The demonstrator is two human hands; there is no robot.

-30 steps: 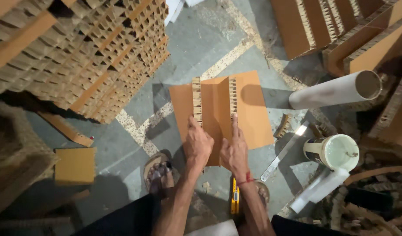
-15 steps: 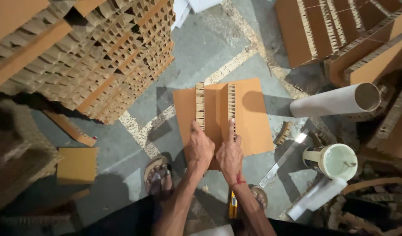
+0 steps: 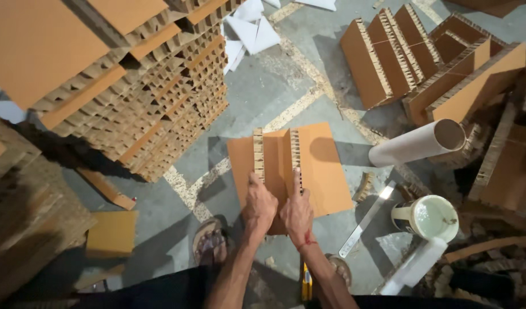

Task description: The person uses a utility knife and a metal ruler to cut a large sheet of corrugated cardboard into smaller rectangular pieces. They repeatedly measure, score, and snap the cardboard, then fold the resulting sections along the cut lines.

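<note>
A brown honeycomb cardboard panel (image 3: 323, 166) lies on the concrete floor, folded so that two cut edges stand up and form a channel down its middle. My left hand (image 3: 258, 206) presses on the left raised edge, fingers closed against it. My right hand (image 3: 297, 213) presses on the right raised edge, index finger stretched along it. A red thread circles my right wrist. Both hands sit at the near end of the channel, side by side.
A tall stack of honeycomb cardboard (image 3: 137, 86) rises at the left. Folded cardboard pieces (image 3: 400, 51) stand at the back right. A cardboard tube (image 3: 417, 143), a pot of white glue (image 3: 427, 217), a metal ruler (image 3: 366, 220) and a yellow knife (image 3: 306, 283) lie at the right. My sandalled foot (image 3: 208, 246) is near.
The view has tilted slightly, so the panel sits lower in the picture. My hands have stayed pressed on the two raised edges, barely shifting.
</note>
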